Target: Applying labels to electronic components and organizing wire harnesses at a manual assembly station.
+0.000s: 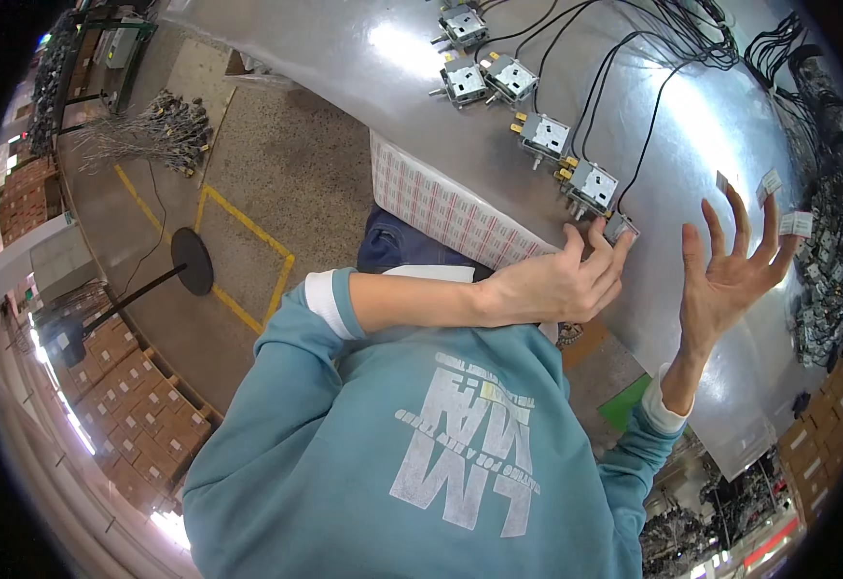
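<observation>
My left hand (561, 285) reaches across my body, fingers bent and closed on a small silver thermostat (622, 227) at the table's near edge. Its fingertips partly hide that piece. Beside it, a row of similar thermostats (590, 185) with metal casings, yellow terminals, short shafts and black leads runs up and left. My right hand (735, 275) is raised over the table, palm up and fingers spread. Small white labels (771, 183) cling to several of its fingertips. A white sheet with rows of red print (450, 203) stands along the table edge by my left forearm.
Black leads (696, 34) bunch at the back of the metal table (344, 48). A dark heap of wired parts (817, 289) lies along its right side. On the left are a round-based stand (192, 261), stacked cartons (141, 415) and yellow floor lines (248, 227).
</observation>
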A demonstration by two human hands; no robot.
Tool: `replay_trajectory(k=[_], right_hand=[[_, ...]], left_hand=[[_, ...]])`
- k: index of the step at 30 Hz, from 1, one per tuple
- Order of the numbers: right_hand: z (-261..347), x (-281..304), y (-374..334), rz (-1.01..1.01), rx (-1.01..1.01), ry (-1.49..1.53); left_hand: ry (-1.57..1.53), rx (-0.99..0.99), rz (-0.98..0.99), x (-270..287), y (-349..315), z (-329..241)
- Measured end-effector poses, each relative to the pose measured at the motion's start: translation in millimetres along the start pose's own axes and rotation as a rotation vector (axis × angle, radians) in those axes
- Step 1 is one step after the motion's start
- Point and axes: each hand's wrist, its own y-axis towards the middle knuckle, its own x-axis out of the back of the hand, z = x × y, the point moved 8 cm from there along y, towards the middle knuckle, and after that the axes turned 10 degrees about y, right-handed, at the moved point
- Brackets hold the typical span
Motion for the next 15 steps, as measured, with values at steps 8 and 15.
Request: replay_trajectory(k=[8,15], right_hand=[[-12.1,-38.1,4.4,0.041,-0.398,0.187],[-12.6,-71.0,19.7,0.191,-0.429,0.131]], left_hand=[[-0.143,0.081,-0.092,14.3,-2.3,10.9],[-0.100,0.253,-0.213,29.4,-21.1,33.6]])
